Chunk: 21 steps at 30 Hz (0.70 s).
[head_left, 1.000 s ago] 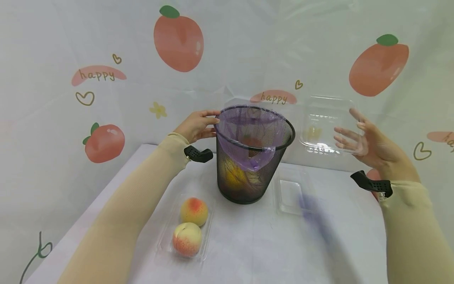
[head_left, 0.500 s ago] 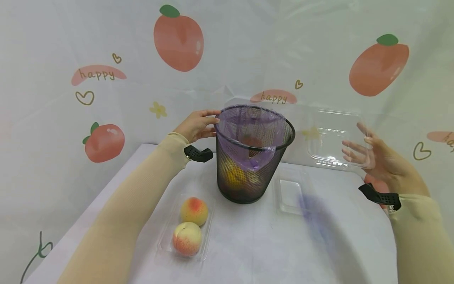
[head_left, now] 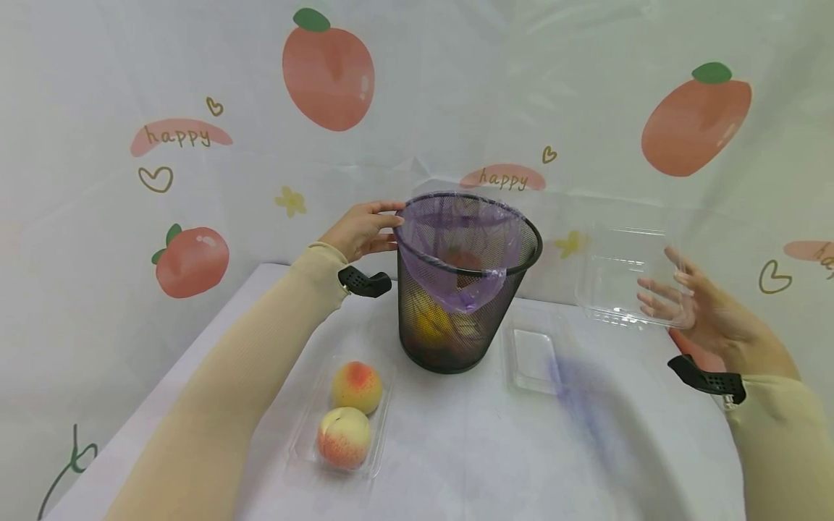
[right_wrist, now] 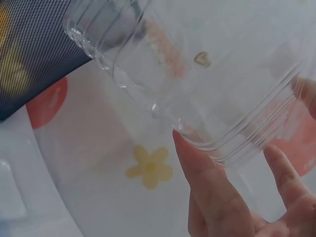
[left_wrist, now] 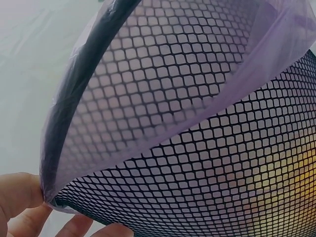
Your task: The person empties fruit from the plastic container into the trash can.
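Note:
In the head view a black mesh wastebasket [head_left: 409, 297] stands mid-table with a purple bag [head_left: 465, 295] folded over its rim. My left hand [head_left: 360, 233] grips the rim at its left side; the left wrist view has the thumb [left_wrist: 22, 193] right at the bag-covered edge. To the right, my right hand [head_left: 719, 307] holds up a clear plastic container [head_left: 619, 271] by its right side. Its fingers spread along the container, as the right wrist view also shows. Yellow and reddish things [head_left: 430, 322] show through the basket's mesh.
Two peaches [head_left: 356, 388] lie in a clear plastic tray [head_left: 303, 431] at the front left. Another clear container [head_left: 533, 353] rests on the table right of the basket. A white cloth with printed fruit [head_left: 329, 79] hangs behind.
My right hand has lowered the clear container and moved it a little to the right. The left hand and the wastebasket have stayed in place.

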Tool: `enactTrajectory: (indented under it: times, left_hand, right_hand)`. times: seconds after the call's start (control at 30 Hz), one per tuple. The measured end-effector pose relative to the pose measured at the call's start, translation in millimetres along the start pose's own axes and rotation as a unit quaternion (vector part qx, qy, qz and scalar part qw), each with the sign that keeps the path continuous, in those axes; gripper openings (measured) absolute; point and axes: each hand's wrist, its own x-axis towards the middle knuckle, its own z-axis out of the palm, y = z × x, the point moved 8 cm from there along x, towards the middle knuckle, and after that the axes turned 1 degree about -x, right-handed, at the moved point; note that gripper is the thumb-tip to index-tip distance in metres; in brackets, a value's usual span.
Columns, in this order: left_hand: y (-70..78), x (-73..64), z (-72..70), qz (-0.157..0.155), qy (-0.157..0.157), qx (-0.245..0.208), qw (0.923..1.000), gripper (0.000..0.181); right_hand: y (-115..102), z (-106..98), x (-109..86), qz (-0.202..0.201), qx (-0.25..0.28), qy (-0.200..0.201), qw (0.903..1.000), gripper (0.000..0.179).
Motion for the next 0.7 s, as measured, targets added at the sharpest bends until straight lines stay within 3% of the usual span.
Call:
enactTrajectory:
  times: [0.2,0.43,0.7]
  left_hand:
    - [-0.5,-0.9,-1.7,-0.001,0.002,0.005,1.0,0.046]
    - [-0.6,-1.9,-1.0,0.0,0.004,0.006,1.0,0.045]
    - [-0.1,-1.7,-0.4,0.001,0.007,0.01,0.9999,0.044]
  right_hand:
    - [8.1,-12.1,-5.2,0.004,-0.005,0.009,0.9999,0.047]
    - [19.1,-23.5,-18.1,0.022,-0.021,-0.038,0.9988,0.052]
    - [34.3,-45.7,-37.4,0.059,-0.012,-0.011,0.9982,0.055]
